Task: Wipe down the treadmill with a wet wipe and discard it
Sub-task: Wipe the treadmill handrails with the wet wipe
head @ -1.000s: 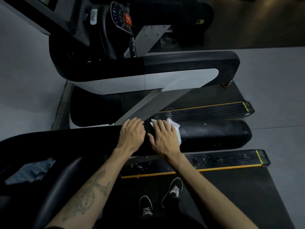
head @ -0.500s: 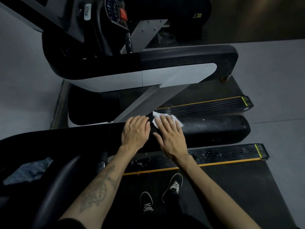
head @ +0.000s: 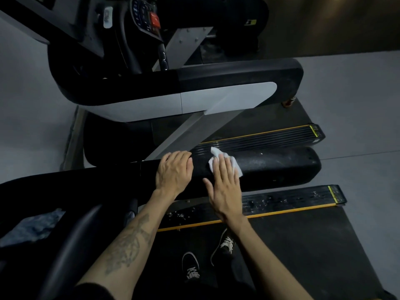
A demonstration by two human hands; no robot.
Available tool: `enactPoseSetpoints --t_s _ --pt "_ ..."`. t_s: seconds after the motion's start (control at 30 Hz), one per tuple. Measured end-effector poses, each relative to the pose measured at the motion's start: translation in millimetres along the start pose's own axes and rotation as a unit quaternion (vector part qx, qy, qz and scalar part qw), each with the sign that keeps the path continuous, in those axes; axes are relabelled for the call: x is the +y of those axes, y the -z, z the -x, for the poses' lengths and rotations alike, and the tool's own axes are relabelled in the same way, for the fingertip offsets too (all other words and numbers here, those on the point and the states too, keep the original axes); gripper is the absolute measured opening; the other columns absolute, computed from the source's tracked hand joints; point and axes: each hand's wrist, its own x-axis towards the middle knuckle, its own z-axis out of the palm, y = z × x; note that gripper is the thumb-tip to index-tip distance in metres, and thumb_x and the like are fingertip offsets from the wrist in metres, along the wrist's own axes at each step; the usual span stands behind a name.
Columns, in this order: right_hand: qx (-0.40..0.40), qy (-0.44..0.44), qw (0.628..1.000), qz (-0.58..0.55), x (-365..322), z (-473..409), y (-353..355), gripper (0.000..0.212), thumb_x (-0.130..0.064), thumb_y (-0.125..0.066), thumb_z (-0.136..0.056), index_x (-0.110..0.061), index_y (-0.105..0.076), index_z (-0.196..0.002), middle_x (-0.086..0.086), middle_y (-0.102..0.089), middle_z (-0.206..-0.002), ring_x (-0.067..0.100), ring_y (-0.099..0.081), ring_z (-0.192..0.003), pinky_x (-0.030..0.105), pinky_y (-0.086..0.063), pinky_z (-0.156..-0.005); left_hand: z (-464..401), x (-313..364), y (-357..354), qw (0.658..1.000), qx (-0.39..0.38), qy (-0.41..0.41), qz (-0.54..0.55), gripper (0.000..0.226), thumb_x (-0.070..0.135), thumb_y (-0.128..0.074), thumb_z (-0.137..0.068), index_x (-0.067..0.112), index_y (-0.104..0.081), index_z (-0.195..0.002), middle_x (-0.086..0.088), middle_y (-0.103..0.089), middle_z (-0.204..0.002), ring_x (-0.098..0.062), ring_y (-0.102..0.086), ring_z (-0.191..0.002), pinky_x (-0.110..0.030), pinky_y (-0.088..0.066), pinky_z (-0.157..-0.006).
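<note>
- The wet wipe [head: 225, 162] lies white and crumpled on top of the black handrail [head: 277, 167] of the treadmill, about midway along the rail's visible length, with one corner sticking up at the far edge.
- My right hand [head: 225, 187] lies flat on the wipe, fingers straight and close together, thumb spread out to the left; the fingertips press the wipe against the rail and the palm hangs over the rail's near side.
- My left hand [head: 174, 172] rests on the same handrail just beside the right one, palm down, fingers bent over the far edge of the rail and holding nothing else.
- To the right of the wipe the rail's surface shows pale specks and a dull sheen.
- Below the rail runs the side footrail [head: 292, 199] with its yellow edge stripe, dotted with small bright specks.
- Nearer to me is the dark running belt [head: 303, 245], and my two black shoes with white laces [head: 226, 244] stand on it.
- Beyond my hands stands a second treadmill [head: 216, 89] with a black-and-grey rail, and its console shows a red button [head: 155, 19].
- A bluish crumpled cloth [head: 32, 226] lies at the lower left on the dark console area.
</note>
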Motion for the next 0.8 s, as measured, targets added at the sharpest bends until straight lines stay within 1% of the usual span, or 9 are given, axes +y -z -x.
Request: enactPoseSetpoints --t_s 0.1,0.23,0.33,0.4,0.47,0.57,0.63,0.73,0.8 --pt "-0.008 0.021 1.0 -0.004 -20 5 -9 0.075 -0.055 -0.028 -0.109 -0.004 -0.013 -0.163 0.013 -0.003 -0.172 0.027 0.002 -0.159 0.047 -0.01 -0.129 0 -1 0 1.0 0.005 0.002 0.007 0.039 0.029 -0.04 -0.104 0.012 -0.072 -0.117 -0.003 -0.075 -0.113 -0.022 -0.069 -0.109 -0.046 -0.05 -0.101" --pt "-0.006 0.103 0.994 0.032 5 -11 1 0.067 -0.052 -0.026 -0.109 -0.014 -0.021 -0.164 0.006 -0.01 -0.172 0.02 -0.001 -0.159 0.047 -0.015 -0.127 1 0 2 1.0 -0.005 0.003 0.012 0.041 0.03 -0.038 -0.104 0.013 -0.072 -0.118 -0.002 -0.075 -0.115 -0.021 -0.068 -0.111 -0.046 -0.049 -0.104" --pt "0.013 0.016 1.0 0.003 6 1 2 0.069 -0.052 -0.028 -0.109 -0.01 -0.018 -0.164 0.009 -0.008 -0.172 0.023 0.0 -0.16 0.045 -0.012 -0.129 -1 0 2 1.0 -0.009 0.004 0.009 0.042 0.032 -0.037 -0.104 0.013 -0.072 -0.119 -0.002 -0.075 -0.116 -0.021 -0.068 -0.111 -0.046 -0.048 -0.104" --pt "0.016 0.001 1.0 -0.005 -8 12 -5 0.073 -0.051 -0.032 -0.109 -0.005 -0.015 -0.163 0.014 -0.004 -0.172 0.028 0.001 -0.159 0.046 -0.009 -0.129 0 1 2 1.0 -0.008 0.006 0.011 0.043 0.033 -0.037 -0.104 0.013 -0.072 -0.119 -0.002 -0.075 -0.116 -0.021 -0.069 -0.11 -0.046 -0.049 -0.103" --pt "-0.003 0.045 0.999 0.002 -12 11 -8 0.074 -0.053 -0.032 -0.109 -0.007 -0.015 -0.163 0.014 -0.003 -0.172 0.029 0.001 -0.159 0.046 -0.009 -0.129 1 2 3 1.0 -0.008 0.006 0.013 0.043 0.035 -0.038 -0.103 0.013 -0.072 -0.118 -0.002 -0.075 -0.115 -0.021 -0.069 -0.11 -0.045 -0.049 -0.103" --pt "-0.024 0.132 0.99 0.048 10 -15 1 0.067 -0.053 -0.029 -0.108 -0.016 -0.02 -0.164 0.009 -0.009 -0.172 0.026 -0.003 -0.159 0.05 -0.021 -0.126 1 2 5 1.0 -0.017 0.003 0.01 0.044 0.036 -0.037 -0.103 0.013 -0.071 -0.119 -0.002 -0.075 -0.116 -0.02 -0.069 -0.111 -0.044 -0.048 -0.104" --pt "-0.014 0.101 0.994 0.049 21 -21 6 0.066 -0.052 -0.028 -0.109 -0.016 -0.022 -0.164 0.009 -0.013 -0.172 0.026 -0.006 -0.159 0.05 -0.024 -0.125 0 1 5 1.0 -0.027 0.002 0.007 0.044 0.037 -0.038 -0.104 0.013 -0.071 -0.122 -0.002 -0.074 -0.119 -0.02 -0.068 -0.113 -0.043 -0.046 -0.105" --pt "0.02 0.001 1.0 0.019 6 0 0 0.071 -0.051 -0.03 -0.108 -0.007 -0.02 -0.163 0.015 -0.01 -0.171 0.029 -0.003 -0.159 0.048 -0.014 -0.129 0 0 4 0.999 -0.036 0.0 0.004 0.045 0.037 -0.037 -0.105 0.013 -0.07 -0.124 -0.002 -0.074 -0.121 -0.02 -0.067 -0.114 -0.043 -0.046 -0.105" --pt "0.025 0.01 1.0 0.007 -11 9 -7 0.074 -0.051 -0.035 -0.107 -0.003 -0.021 -0.162 0.017 -0.01 -0.171 0.032 -0.002 -0.159 0.046 -0.009 -0.129 0 0 3 0.999 -0.037 0.002 0.003 0.046 0.037 -0.037 -0.105 0.013 -0.071 -0.124 -0.003 -0.074 -0.12 -0.021 -0.068 -0.113 -0.043 -0.047 -0.104"
